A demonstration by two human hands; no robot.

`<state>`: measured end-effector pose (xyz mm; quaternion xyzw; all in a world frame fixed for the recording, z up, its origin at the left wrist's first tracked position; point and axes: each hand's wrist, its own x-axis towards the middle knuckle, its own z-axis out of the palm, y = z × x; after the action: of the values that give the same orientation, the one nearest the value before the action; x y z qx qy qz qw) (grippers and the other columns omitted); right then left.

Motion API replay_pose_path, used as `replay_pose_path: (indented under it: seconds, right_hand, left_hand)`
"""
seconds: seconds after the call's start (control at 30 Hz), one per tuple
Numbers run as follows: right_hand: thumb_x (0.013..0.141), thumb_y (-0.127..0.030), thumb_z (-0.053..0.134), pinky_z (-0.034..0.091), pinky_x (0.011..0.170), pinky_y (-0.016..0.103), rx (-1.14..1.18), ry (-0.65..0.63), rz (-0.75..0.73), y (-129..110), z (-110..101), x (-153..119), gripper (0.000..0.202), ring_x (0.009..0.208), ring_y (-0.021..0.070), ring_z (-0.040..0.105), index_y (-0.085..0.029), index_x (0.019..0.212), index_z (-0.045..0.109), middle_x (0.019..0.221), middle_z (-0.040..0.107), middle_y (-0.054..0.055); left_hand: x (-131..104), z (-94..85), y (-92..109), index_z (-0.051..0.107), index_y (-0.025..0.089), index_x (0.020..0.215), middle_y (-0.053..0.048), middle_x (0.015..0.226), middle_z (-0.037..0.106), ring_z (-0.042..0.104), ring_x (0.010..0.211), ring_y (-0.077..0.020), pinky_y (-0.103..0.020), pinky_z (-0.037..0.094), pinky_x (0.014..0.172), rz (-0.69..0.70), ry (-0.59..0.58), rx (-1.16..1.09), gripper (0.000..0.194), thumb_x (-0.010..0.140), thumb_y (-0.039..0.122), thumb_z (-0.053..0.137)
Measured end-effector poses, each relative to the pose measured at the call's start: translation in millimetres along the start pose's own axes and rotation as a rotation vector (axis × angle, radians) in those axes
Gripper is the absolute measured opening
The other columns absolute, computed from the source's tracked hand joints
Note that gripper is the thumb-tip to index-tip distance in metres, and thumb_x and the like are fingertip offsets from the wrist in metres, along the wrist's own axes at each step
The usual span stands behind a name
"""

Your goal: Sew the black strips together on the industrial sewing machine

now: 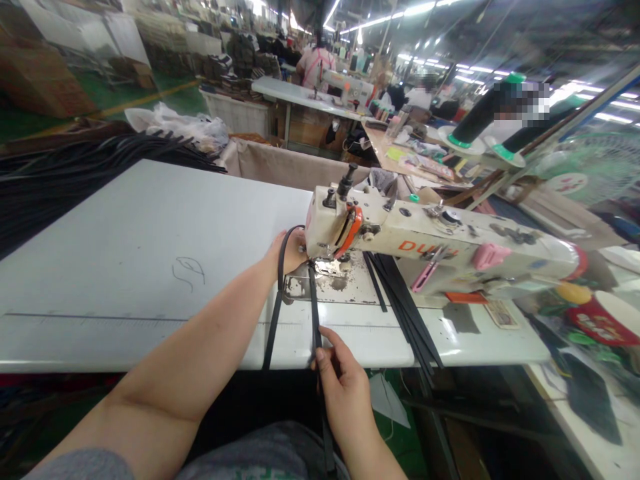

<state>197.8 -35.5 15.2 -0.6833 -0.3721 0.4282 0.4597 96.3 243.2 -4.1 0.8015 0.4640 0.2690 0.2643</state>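
A long black strap (315, 303) runs from under the needle area of the sewing machine (380, 227) toward me, over the table's front edge. My right hand (343, 380) pinches it between thumb and fingers at that edge. Behind the machine head is my left hand (287, 252), its fingers mostly hidden, so their grip does not show. Across its wrist, a loop of black strap (281, 267) bends over and hangs down to the front edge. Several more black straps (400, 300) lie under the machine arm, to the right of the needle plate (329, 268).
Loose thread (190, 270) lies on the white table (125, 267). A heap of black straps (100, 167) is at the far left. Thread scissors (427, 270) and a pink item (491, 256) are on the machine arm. Large thread cones (483, 110) stand at right; people sit farther back.
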Motion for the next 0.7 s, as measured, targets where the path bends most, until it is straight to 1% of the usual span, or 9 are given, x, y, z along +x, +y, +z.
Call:
replay_pose_path:
  seconds: [0.07, 0.2, 0.37, 0.53, 0.7]
  right_hand:
    - [0.089, -0.046, 0.067, 0.047, 0.054, 0.026, 0.011, 0.012, 0.012, -3.3, 1.2, 1.5, 0.046, 0.057, 0.0158, 0.056, -0.018, 0.125, 0.071, 0.073, 0.068, 0.001]
    - [0.087, -0.048, 0.068, 0.043, 0.046, 0.026, 0.043, 0.014, 0.040, -6.5, 3.8, 3.5, 0.048, 0.047, 0.0134, 0.051, -0.018, 0.124, 0.072, 0.067, 0.064, -0.001]
    - [0.086, -0.048, 0.069, 0.043, 0.043, 0.025, 0.041, 0.007, 0.047, -10.6, 5.8, 7.0, 0.047, 0.043, 0.0130, 0.051, -0.019, 0.123, 0.072, 0.063, 0.060, -0.003]
    - [0.087, -0.047, 0.067, 0.041, 0.041, 0.024, 0.026, 0.008, 0.042, -10.5, 6.4, 8.9, 0.046, 0.041, 0.0121, 0.050, -0.018, 0.122, 0.072, 0.063, 0.059, -0.003]
    - [0.087, -0.047, 0.067, 0.041, 0.040, 0.023, 0.055, -0.017, 0.052, -8.2, 6.5, 10.2, 0.049, 0.042, 0.0108, 0.048, -0.019, 0.127, 0.068, 0.068, 0.059, -0.003]
  left_hand:
    - [-2.4, -0.6, 0.2, 0.071, 0.023, 0.107, -0.004, 0.121, 0.074, 0.064, 0.115, -0.0317, -0.043, 0.049, 0.099, -0.013, 0.015, -0.012, 0.033, 0.075, 0.028, 0.073]
    - [-4.8, 0.2, -0.3, 0.072, 0.023, 0.106, -0.006, 0.117, 0.075, 0.066, 0.110, -0.0324, -0.043, 0.051, 0.096, -0.055, 0.059, -0.005, 0.030, 0.077, 0.027, 0.072]
    - [-2.3, 4.9, -2.8, 0.072, 0.021, 0.104, -0.004, 0.112, 0.075, 0.067, 0.104, -0.0288, -0.040, 0.051, 0.092, -0.020, 0.112, -0.059, 0.025, 0.080, 0.026, 0.069]
    - [-2.1, 6.4, -0.8, 0.071, 0.018, 0.102, -0.004, 0.110, 0.074, 0.065, 0.105, -0.0287, -0.038, 0.050, 0.093, -0.050, 0.115, -0.077, 0.021, 0.083, 0.025, 0.067]
    - [-6.0, -1.1, 4.8, 0.070, 0.016, 0.095, -0.005, 0.103, 0.074, 0.065, 0.103, -0.0274, -0.038, 0.049, 0.093, -0.036, 0.090, -0.041, 0.015, 0.083, 0.022, 0.063]
